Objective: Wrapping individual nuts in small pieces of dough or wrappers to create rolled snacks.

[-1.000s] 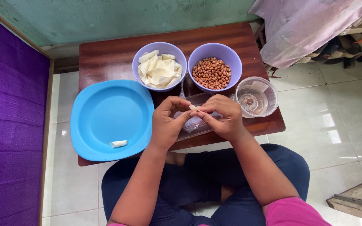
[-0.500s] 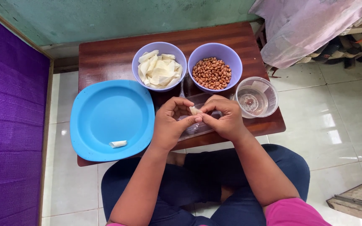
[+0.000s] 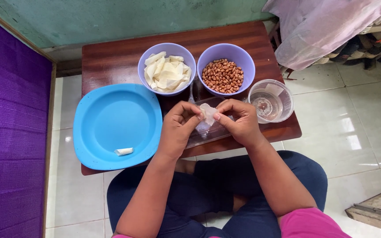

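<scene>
Both hands meet over the near middle of the tabletop (image 3: 111, 57), above a clear tray (image 3: 208, 134). Left hand (image 3: 178, 124) and right hand (image 3: 239, 120) each pinch a pale wrapper (image 3: 208, 113) between thumb and fingertips, fingers curled, closed on it. The wrapper sits between the two hands, held just off the tray.

Vs 0.5 s ago: the wrapper looks more spread out and flatter, hands slightly further apart; then it was bunched small between the fingertips. Hands otherwise in the same spot.

Left: blue plate (image 3: 111, 119) with one rolled piece (image 3: 124, 151) at its near edge, unchanged. Far: bowl of wrapper strips (image 3: 167, 70), right of it a bowl of peanuts (image 3: 225, 69). Right: clear cup (image 3: 270, 100), some water in it, close to the right hand
</scene>
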